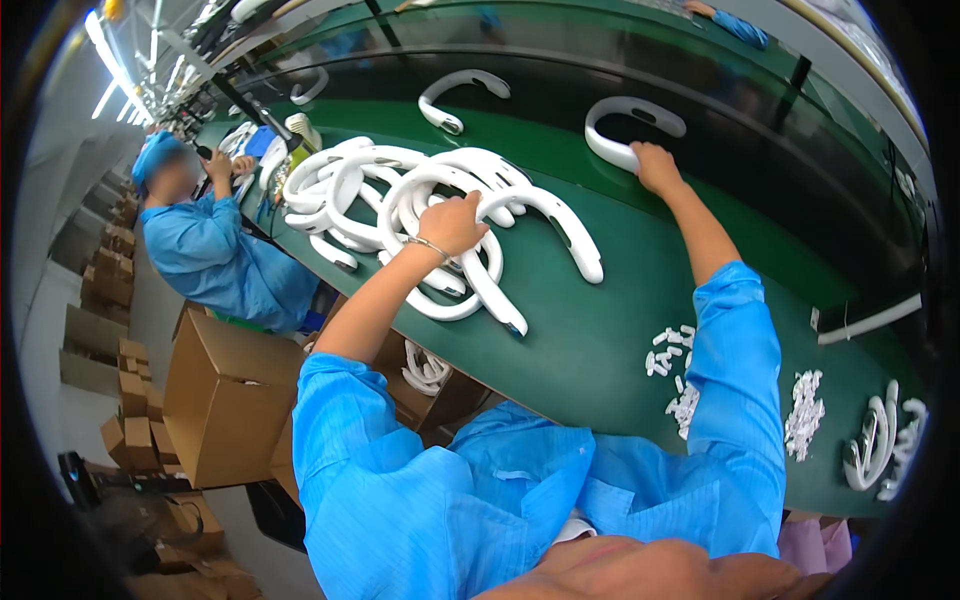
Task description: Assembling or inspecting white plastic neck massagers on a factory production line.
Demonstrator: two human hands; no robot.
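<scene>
My left hand (452,224) is closed round a white U-shaped neck fan (570,232), whose arms spread out over the green table. That neck fan lies at the right side of a heap of similar white neck fans (340,190), some overlapping each other. Farther off to the right, my right hand (656,168) has its fingers closed on the lower end of another white neck fan (600,130) on the dark green conveyor belt. Both forearms reach forward from blue sleeves. The palm sides of the hands are hidden.
Another neck fan (440,112) rests on the belt. Small white parts (804,415) lie in piles to the right, near curved white pieces (875,440). A cardboard box (225,390) stands by the table's left edge, close to a seated co-worker (225,250) in blue.
</scene>
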